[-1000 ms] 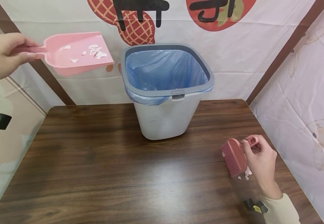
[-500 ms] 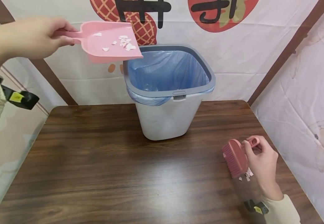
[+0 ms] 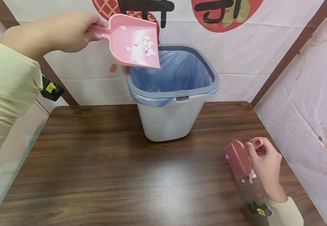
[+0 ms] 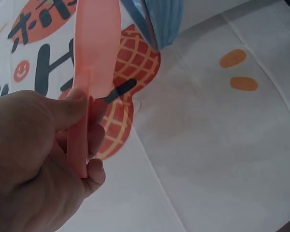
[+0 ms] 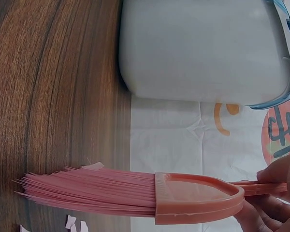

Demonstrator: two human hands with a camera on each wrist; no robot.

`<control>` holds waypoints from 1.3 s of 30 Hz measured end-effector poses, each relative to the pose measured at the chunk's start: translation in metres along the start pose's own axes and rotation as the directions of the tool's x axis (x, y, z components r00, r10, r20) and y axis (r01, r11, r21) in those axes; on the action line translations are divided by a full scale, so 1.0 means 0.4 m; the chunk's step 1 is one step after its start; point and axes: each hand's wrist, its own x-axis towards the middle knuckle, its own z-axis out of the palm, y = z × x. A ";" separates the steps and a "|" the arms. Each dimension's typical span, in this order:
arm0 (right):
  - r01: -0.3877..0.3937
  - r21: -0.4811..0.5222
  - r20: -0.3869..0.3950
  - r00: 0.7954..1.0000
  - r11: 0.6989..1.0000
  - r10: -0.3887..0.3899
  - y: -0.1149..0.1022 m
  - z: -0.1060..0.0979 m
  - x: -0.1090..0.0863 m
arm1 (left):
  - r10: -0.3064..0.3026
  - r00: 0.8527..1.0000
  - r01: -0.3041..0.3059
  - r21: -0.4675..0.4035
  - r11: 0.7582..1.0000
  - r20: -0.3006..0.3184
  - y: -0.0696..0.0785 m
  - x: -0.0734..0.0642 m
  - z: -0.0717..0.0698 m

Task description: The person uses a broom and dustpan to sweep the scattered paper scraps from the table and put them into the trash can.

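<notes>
My left hand grips the handle of a pink dustpan, raised so that its front lip overlaps the left rim of the trash can in the head view. Several small white paper scraps lie on the pan, mostly near the lip. In the left wrist view, fingers and thumb wrap the dustpan handle. Over at the right side of the table, my right hand pinches the handle of a pink hand brush. The brush's bristles point down at the tabletop, with one scrap caught on them.
A blue bag lines the trash can, which stands at the back middle of the wooden table. More paper scraps lie beside the brush. Printed cloth hangs behind the table and along both sides.
My left hand has carried the dustpan rightward and up to the trash can, and the pan now tilts more toward its lip. The right hand and brush have stayed in place.
</notes>
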 end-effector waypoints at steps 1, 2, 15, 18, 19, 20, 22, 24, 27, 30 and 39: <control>0.000 0.002 0.000 1.000 1.000 0.000 0.000 0.000 0.000 | 0.005 1.000 -0.005 -0.001 1.000 -0.004 0.006 0.003 0.001; 0.000 0.001 0.000 1.000 1.000 0.000 0.001 0.001 0.000 | 0.012 1.000 -0.012 -0.003 1.000 -0.010 0.012 0.005 0.002; -0.008 -0.003 0.000 1.000 1.000 0.008 0.003 0.002 -0.004 | 0.219 0.950 -0.198 0.112 0.974 -0.224 0.080 0.023 0.000; -0.014 -0.008 -0.002 1.000 1.000 0.014 0.003 0.001 -0.005 | 0.238 0.940 -0.198 0.178 0.964 -0.245 0.094 0.020 0.001; -0.015 -0.010 -0.002 1.000 1.000 0.015 0.003 0.001 -0.005 | 0.247 0.937 -0.201 0.199 0.959 -0.246 0.098 0.019 0.001; -0.017 -0.011 -0.002 1.000 1.000 0.017 0.002 0.002 -0.006 | 0.259 0.933 -0.205 0.223 0.953 -0.249 0.101 0.018 0.002; -0.016 -0.014 -0.002 1.000 1.000 0.016 0.002 0.002 -0.006 | 0.286 0.924 -0.216 0.273 0.938 -0.254 0.107 0.016 0.007; -0.016 -0.015 -0.001 1.000 1.000 0.016 0.001 0.001 -0.006 | 0.315 0.910 -0.231 0.303 0.925 -0.269 0.110 0.017 0.011; -0.014 -0.013 -0.001 1.000 1.000 0.014 0.001 0.001 -0.004 | 0.328 0.903 -0.237 0.316 0.919 -0.276 0.114 0.019 0.013; -0.017 -0.015 0.000 1.000 1.000 0.017 0.002 0.002 -0.005 | 0.321 0.905 -0.236 0.299 0.925 -0.278 0.114 0.019 0.011; -0.004 -0.012 -0.004 1.000 1.000 0.003 0.004 0.001 -0.005 | 0.337 0.865 -0.281 0.197 0.939 -0.373 0.100 0.014 0.007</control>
